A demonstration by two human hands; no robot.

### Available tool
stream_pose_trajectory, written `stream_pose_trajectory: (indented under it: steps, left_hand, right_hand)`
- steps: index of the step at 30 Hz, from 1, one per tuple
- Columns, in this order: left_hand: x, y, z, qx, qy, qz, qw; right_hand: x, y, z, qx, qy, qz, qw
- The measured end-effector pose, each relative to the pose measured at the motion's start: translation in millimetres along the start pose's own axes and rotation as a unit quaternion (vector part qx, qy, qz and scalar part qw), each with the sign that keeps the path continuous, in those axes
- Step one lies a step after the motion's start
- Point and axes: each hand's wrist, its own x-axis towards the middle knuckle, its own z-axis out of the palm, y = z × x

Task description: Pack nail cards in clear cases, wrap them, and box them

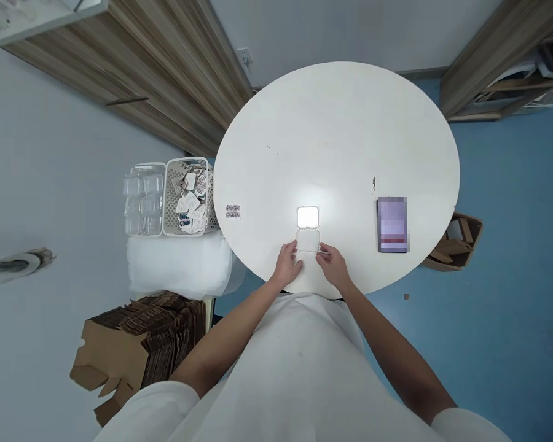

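Head view, clear hinged case: seen open on the white oval table (341,135), close to the near edge and about midway between left and right ends; case (308,240) laid with its lid (308,217) turned toward the far edge.
Left hand: fingertips of the left hand (287,264) set against the case's left side, thumb spread away.
Right hand: fingers of the right hand (333,265) kept narrow at the case's near right corner; whether it is pinched cannot be told.
Progress: opening judged done; lid not shut, and the small blister pack (233,212) left apart by the table's left edge.
Right side: purple box (392,224), blurred, placed near the right edge.
Beyond left edge: perforated basket (170,209) filled with small packs (191,202); clear plastic containers (142,196) kept beside it; flattened cardboard boxes (170,337) stacked nearer the person.
Obstruction: nothing seen between the hands and case; purple box well aside.
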Motion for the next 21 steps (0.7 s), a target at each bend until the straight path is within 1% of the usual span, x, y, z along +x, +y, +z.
stream_pose_trajectory:
  steps: [3, 5, 8, 11, 13, 15, 17, 19, 21]
  left_hand:
    - [2.2, -2.8, -10.0, 0.007, -0.017, 0.011, 1.000]
    - [4.6, -5.7, -23.3, 0.011, -0.025, 0.023, 0.999]
    - [8.9, -14.2, -53.3, 0.015, -0.023, 0.041, 0.999]
    - [14.8, -31.7, -90.3, 0.017, -0.005, 0.057, 0.998]
    - [20.2, -48.0, -115.2, 0.014, 0.019, 0.060, 0.998]
    - [26.8, -64.8, -138.8, 0.008, 0.041, 0.052, 0.998]
    - [33.9, -78.3, -161.2, 0.015, 0.044, 0.043, 0.998]
    - [41.2, -85.5, -182.3, 0.034, 0.048, 0.036, 0.998]
    - [48.5, -86.0, -201.1, 0.056, 0.055, 0.036, 0.996]
  right_hand:
    - [-6.8, -1.6, 0.7, -0.005, 0.039, 0.018, 0.999]
    - [-12.3, -6.7, 1.6, -0.005, 0.083, 0.024, 0.996]
    - [-19.6, -21.1, 9.4, -0.002, 0.137, 0.010, 0.991]
    - [-22.6, -39.2, 30.4, -0.014, 0.154, -0.018, 0.988]
    - [-21.7, -50.0, 50.8, -0.037, 0.139, -0.036, 0.989]
    - [-18.8, -58.6, 73.6, -0.067, 0.111, -0.046, 0.991]
    - [-14.0, -66.0, 95.8, -0.097, 0.080, -0.045, 0.991]
    - [-6.6, -73.2, 116.2, -0.123, 0.050, -0.042, 0.990]
    - [4.1, -80.7, 134.8, -0.147, 0.021, -0.044, 0.988]
